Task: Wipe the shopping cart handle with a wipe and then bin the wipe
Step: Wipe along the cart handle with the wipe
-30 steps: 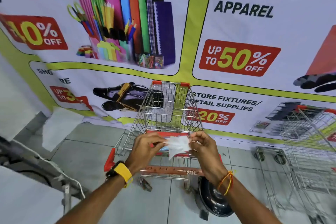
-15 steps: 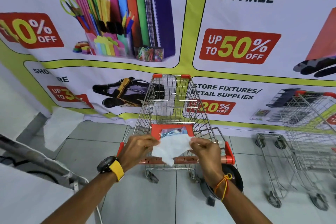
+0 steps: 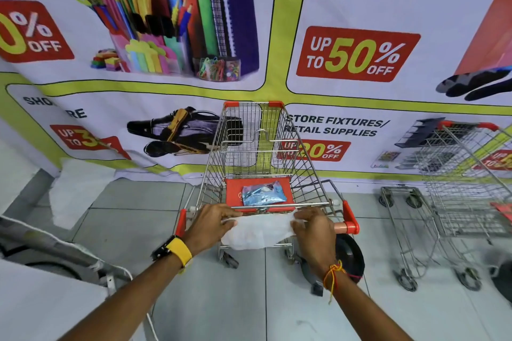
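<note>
both hands, left hand (image 3: 214, 220) and right hand (image 3: 313, 227), fingers pinching the wipe (image 3: 256, 234) spread over the cart handle (image 3: 347, 225); best wrap it round the bar, press, slide end to end.

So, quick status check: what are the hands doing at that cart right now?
Left hand and right hand pinching white wipe, spread over the red cart handle. Blue packet on the seat flap. Nothing in the way.
</note>
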A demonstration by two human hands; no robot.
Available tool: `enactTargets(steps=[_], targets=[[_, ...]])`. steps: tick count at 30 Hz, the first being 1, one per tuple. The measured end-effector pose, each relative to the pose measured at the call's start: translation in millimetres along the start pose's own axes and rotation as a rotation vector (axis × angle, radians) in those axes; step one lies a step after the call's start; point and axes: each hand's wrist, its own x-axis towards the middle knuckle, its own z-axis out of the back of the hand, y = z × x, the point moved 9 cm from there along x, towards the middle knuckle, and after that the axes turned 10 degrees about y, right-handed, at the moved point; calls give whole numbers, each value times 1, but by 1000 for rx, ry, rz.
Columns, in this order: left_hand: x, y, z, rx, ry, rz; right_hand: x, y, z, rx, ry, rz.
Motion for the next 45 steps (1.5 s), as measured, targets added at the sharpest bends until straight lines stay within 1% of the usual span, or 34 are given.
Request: enactTargets(steps=[4,6,8,9,11,12,14,15,17,19,21,22,25,27,31,36,40,45], targets=[[14,6,-16,-16,52,20,0,3,-5,-228,-11,70],[18,8,-19,-42,58,34,-5,0,-6,-365,-36,59],[21,11,-23,-53,66,45,-11,-1,-3,-576,-110,44],[23,12,-25,-56,70,47,-13,2,-1,-613,-148,63],[25,15,-26,-62,75,43,-16,16,-10,-559,-156,195],[25,16,-26,-66,74,38,-16,24,-21,-469,-110,281],[24,17,-25,-81,62,30,-15,36,-47,-249,51,352],[22,18,-22,-81,40,22,-16,41,-62,-202,143,361],[16,23,-11,-19,-39,11,-21,53,-89,-277,233,451],[6,35,5,104,-120,17,-25,60,-110,-365,251,509],[-6,56,20,173,-159,49,-26,63,-124,-472,203,519],[-13,69,24,153,-150,86,-27,63,-130,-506,174,497],[-28,98,17,-43,-66,183,-29,65,-144,-534,93,439],[-33,111,11,-179,-87,221,-31,69,-154,-535,62,426],[-34,116,14,-283,-155,227,-34,78,-171,-536,43,403],[-33,123,8,-358,-141,249,-42,91,-203,-509,55,467],[-36,127,10,-317,-120,234,-47,91,-219,-495,27,562],[-36,123,14,-61,-113,209,-48,82,-208,-529,-42,695]])
